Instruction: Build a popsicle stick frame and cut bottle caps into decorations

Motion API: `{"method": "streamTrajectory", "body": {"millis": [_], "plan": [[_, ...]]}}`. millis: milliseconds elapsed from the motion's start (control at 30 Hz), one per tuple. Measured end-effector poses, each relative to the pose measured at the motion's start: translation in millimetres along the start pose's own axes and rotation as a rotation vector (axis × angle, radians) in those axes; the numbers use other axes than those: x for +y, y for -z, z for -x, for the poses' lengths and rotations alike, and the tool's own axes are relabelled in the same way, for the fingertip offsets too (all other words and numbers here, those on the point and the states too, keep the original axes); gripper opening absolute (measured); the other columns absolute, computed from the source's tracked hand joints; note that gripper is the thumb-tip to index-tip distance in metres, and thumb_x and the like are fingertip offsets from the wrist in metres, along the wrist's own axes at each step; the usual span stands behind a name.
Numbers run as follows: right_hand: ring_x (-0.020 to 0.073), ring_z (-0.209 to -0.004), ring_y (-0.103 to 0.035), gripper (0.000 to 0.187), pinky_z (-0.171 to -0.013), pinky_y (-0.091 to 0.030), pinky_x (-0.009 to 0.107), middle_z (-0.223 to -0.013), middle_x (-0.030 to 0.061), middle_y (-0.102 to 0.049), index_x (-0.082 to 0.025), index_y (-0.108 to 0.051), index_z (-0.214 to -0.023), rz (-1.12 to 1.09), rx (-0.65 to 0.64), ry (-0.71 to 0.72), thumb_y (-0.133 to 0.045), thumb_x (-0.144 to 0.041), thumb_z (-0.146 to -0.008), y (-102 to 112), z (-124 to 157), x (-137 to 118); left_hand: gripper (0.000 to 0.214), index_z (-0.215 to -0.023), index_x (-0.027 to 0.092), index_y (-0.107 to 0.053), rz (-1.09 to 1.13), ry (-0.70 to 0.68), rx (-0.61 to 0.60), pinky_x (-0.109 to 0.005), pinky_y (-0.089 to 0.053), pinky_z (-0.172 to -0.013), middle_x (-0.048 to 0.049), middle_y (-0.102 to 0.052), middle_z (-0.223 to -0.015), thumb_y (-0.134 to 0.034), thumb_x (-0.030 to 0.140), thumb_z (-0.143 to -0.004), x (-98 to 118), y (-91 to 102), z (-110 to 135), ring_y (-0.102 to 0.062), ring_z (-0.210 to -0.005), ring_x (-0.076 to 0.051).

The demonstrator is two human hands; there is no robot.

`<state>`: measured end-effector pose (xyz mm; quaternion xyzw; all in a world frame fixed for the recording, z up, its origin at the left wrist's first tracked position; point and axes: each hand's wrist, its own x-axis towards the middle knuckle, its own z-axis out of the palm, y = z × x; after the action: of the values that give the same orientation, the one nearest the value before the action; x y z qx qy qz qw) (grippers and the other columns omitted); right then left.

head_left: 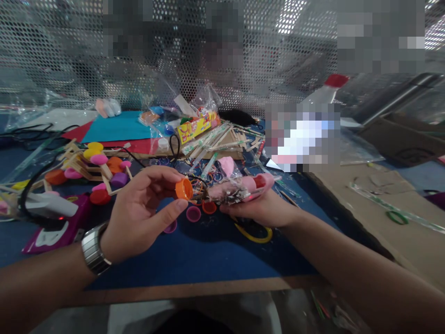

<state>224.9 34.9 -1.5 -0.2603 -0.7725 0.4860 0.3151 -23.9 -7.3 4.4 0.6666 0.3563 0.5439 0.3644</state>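
Between thumb and fingertips, my left hand pinches an orange bottle cap, its open side turned to the right. My right hand is wrapped round a pink hot glue gun, whose barrel is partly covered in crumpled foil. The gun's nozzle points left and sits close beside the cap; whether they touch I cannot tell. Below them on the blue table lie a purple cap and another orange cap. Yellow-handled scissors lie partly hidden under my right hand.
At left stands a wooden-stick model with colourful caps, beside a purple device with a black cable. Behind lie wooden sticks, a yellow box and blue paper. Cardboard covers the right side. A perforated metal screen rises behind.
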Motion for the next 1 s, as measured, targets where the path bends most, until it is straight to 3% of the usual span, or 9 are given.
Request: {"method": "streamTrajectory", "body": {"millis": [267,500,767,1000], "plan": [[0.024,-0.102,-0.078,0.021,-0.103,-0.058,0.037,-0.106,0.0041,-0.082,-0.023,-0.081,-0.104,0.0,0.011,-0.017,-0.075,-0.027,-0.085,0.0,1.1,1.4,0.024,-0.103,0.023,-0.067,-0.004,0.009,0.003,-0.031,-0.064,-0.082,-0.0045,-0.073,-0.105,-0.08,0.018,-0.083,2.0,1.6,0.6,-0.073,-0.091,-0.018],[0.0223,-0.102,-0.077,0.02,-0.105,-0.057,0.036,-0.106,0.0025,-0.082,-0.024,-0.081,-0.102,-0.028,0.015,-0.006,-0.075,-0.022,-0.083,0.3,0.6,1.3,0.027,-0.104,0.022,-0.068,0.027,0.001,0.001,-0.024,-0.063,-0.083,-0.0043,-0.072,-0.107,-0.079,0.012,-0.082,1.6,1.4,0.3,-0.073,-0.093,-0.015],[0.0223,-0.099,-0.078,0.02,-0.101,-0.059,0.035,-0.105,0.0032,-0.083,-0.023,-0.082,-0.101,0.005,0.028,-0.021,-0.076,-0.022,-0.082,0.7,0.2,2.6,0.025,-0.103,0.023,-0.068,0.019,-0.009,0.015,-0.033,-0.065,-0.083,-0.0062,-0.072,-0.107,-0.083,0.022,-0.083,1.8,1.1,0.6,-0.073,-0.093,-0.02],[0.023,-0.098,-0.078,0.018,-0.101,-0.059,0.036,-0.102,0.0035,-0.083,-0.022,-0.082,-0.099,-0.01,0.046,-0.038,-0.078,-0.024,-0.081,-0.2,1.1,3.4,0.026,-0.104,0.022,-0.069,0.02,-0.032,0.014,-0.029,-0.064,-0.083,-0.0053,-0.072,-0.107,-0.081,0.016,-0.082,1.2,1.4,0.2,-0.073,-0.095,-0.018]]}}
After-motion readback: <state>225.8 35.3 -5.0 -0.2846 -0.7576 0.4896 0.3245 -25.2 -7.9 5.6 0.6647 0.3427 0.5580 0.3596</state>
